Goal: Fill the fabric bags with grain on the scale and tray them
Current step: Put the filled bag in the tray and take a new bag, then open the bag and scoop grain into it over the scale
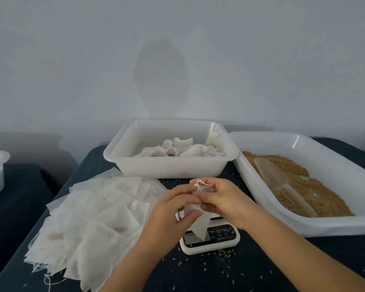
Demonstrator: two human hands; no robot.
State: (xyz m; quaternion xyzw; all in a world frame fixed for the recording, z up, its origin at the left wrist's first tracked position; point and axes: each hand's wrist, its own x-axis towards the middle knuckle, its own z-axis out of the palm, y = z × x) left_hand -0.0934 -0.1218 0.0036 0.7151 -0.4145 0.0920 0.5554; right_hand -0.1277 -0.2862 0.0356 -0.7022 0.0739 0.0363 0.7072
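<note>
Bag (199, 223) pinched between both hands (198, 204) above scale (211, 241).

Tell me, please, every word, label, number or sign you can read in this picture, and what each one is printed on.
No text here can be read for certain.
Scale: its front panel carries a power symbol, other button icons and a row of tiny white lettering, all too small and blurred to read; the display is partly hidden by the fabric bag and shows no legible digits.
Trays, scoop, bags: no markings visible.

Glossy plastic tray (198, 165); thin matt cloth bag (200, 226).
</note>
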